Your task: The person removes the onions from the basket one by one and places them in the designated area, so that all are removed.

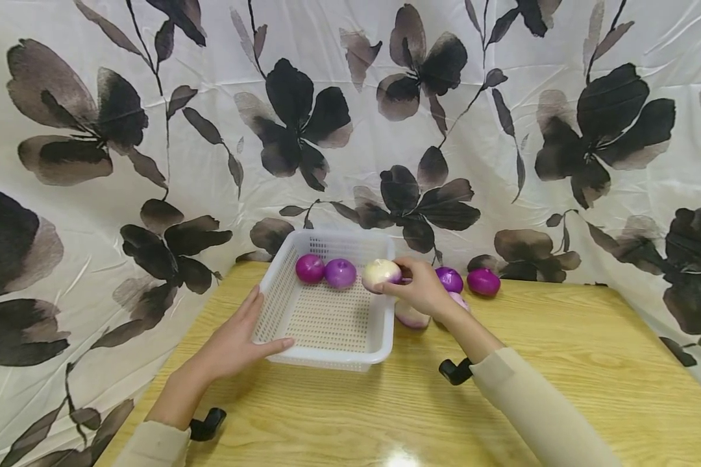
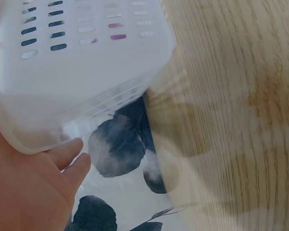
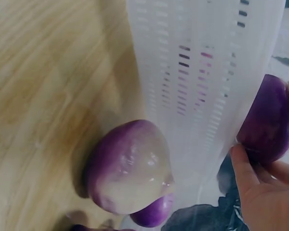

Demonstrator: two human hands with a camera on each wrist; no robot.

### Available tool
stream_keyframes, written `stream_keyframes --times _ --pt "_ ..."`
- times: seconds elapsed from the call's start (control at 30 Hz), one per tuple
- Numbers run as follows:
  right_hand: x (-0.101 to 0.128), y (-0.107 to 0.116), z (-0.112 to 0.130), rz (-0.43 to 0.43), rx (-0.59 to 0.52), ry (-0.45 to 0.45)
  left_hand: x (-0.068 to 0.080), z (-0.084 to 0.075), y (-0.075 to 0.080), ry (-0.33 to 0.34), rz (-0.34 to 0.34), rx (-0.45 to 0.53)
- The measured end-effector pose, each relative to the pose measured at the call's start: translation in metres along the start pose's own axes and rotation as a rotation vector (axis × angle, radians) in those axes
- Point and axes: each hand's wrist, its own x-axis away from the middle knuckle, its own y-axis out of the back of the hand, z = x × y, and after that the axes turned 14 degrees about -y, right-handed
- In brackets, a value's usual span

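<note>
A white plastic basket point(image 1: 380, 344) with slotted walls stands on the table. Two purple onions, one reddish point(image 1: 310, 268) and one paler point(image 1: 341, 274), lie inside near its back. My left hand point(image 1: 228, 340) holds the basket's near left corner, thumb over the front rim and fingers along the left side. Above the right rim, my right hand point(image 1: 423, 285) grips a purple-and-white onion point(image 1: 381, 275) between thumb and fingers. Outside the basket's right wall sits another purple-and-white onion point(image 3: 130, 168), partly hidden by the right hand in the head view.
More purple onions lie right of the basket, one behind the right hand point(image 1: 450, 279) and one farther right point(image 1: 483, 282). The wooden table point(image 1: 537, 350) ends at a floral cloth point(image 1: 339, 162) hanging behind and on the left.
</note>
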Motion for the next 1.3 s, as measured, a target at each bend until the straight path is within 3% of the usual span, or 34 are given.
stream_keyframes --times 0.57,1.3 --pt "0.042 0.029 -0.016 0.053 -0.025 0.012 -0.001 0.001 -0.002 -0.004 -0.002 0.006" --pt "0.073 0.096 -0.076 -0.076 0.078 -0.110 -0.003 -0.001 0.001 0.006 0.014 -0.006"
